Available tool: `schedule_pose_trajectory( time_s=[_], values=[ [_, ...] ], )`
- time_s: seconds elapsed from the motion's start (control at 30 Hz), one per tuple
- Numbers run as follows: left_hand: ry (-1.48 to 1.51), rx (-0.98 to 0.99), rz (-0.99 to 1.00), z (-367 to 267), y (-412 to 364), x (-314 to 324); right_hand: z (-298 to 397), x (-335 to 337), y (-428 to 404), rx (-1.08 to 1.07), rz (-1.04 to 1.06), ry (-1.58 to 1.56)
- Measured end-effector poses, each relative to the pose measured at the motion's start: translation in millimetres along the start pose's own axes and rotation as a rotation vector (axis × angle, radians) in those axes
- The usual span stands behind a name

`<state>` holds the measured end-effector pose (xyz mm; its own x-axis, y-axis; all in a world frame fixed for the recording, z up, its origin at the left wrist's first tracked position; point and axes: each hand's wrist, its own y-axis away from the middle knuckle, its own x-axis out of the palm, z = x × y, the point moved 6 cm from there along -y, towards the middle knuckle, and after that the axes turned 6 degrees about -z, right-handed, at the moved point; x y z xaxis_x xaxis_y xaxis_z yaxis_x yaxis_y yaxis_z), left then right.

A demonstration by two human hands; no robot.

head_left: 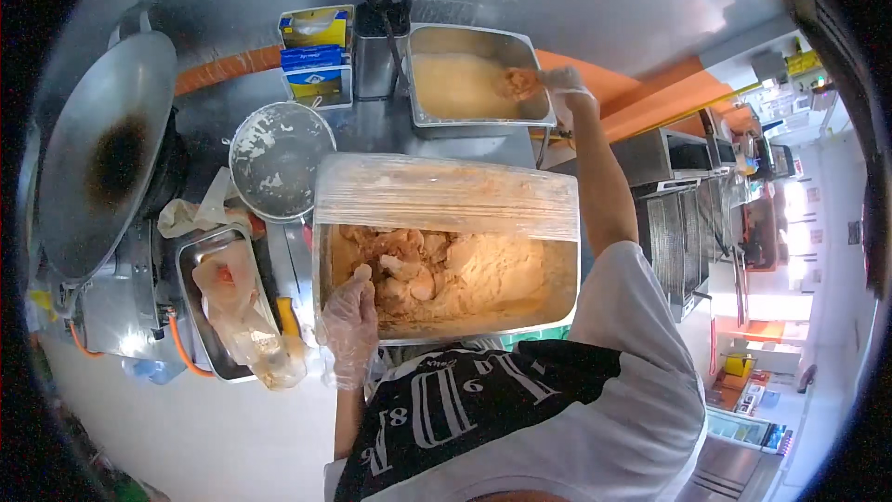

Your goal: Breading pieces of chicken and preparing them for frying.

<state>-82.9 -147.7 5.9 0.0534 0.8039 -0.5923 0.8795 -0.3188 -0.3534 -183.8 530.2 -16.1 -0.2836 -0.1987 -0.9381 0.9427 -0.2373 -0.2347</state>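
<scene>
My right hand (570,89), in a clear plastic glove, grips a coated piece of chicken (520,84) at the right side of a deep steel pan (474,127). Pale yellowish liquid (453,87) fills the lower part of that pan. Closer to my body stands a large metal tray (574,279) of flour (498,275), with coated chicken pieces (411,279) heaped in its left half. Cling film (446,195) covers the tray's far part. My left hand (350,324), also gloved, is at the tray's near left corner, fingers bent together; whether they hold anything is unclear.
A round sieve (282,160) dusted white sits left of the tray. Beyond it are glove boxes (317,77) and a steel utensil holder (376,63). A large wok (111,153) leans at far left. A small steel tray (188,272) holds a plastic bag (244,314). Fryer baskets (672,244) stand right.
</scene>
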Motion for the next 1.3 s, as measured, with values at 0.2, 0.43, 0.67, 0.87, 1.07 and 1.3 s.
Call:
schedule_pose_trajectory(
  time_s=[0.2, 0.43, 0.67, 0.87, 1.07, 1.3],
  values=[
    [-0.096, 0.010, 0.046, 5, 6, -3, 50, -9, 28, -0.101, 0.169, 0.953],
    [0.006, 0.012, 0.056, 6, 3, 4, 78, -4, 11, 0.044, 0.036, 0.521],
    [0.016, -0.034, 0.065, 8, 10, 2, 203, 23, 26, -0.324, -0.007, 0.211],
    [0.064, -0.027, 0.034, 11, 12, 6, 234, -8, 17, -0.391, 0.024, 0.425],
    [0.049, 0.012, 0.030, 10, 12, 6, 218, -16, 12, -0.314, -0.023, 0.515],
    [0.049, -0.028, -0.005, 0, 11, -4, 249, -45, 48, -0.346, -0.008, 0.520]
  ],
)
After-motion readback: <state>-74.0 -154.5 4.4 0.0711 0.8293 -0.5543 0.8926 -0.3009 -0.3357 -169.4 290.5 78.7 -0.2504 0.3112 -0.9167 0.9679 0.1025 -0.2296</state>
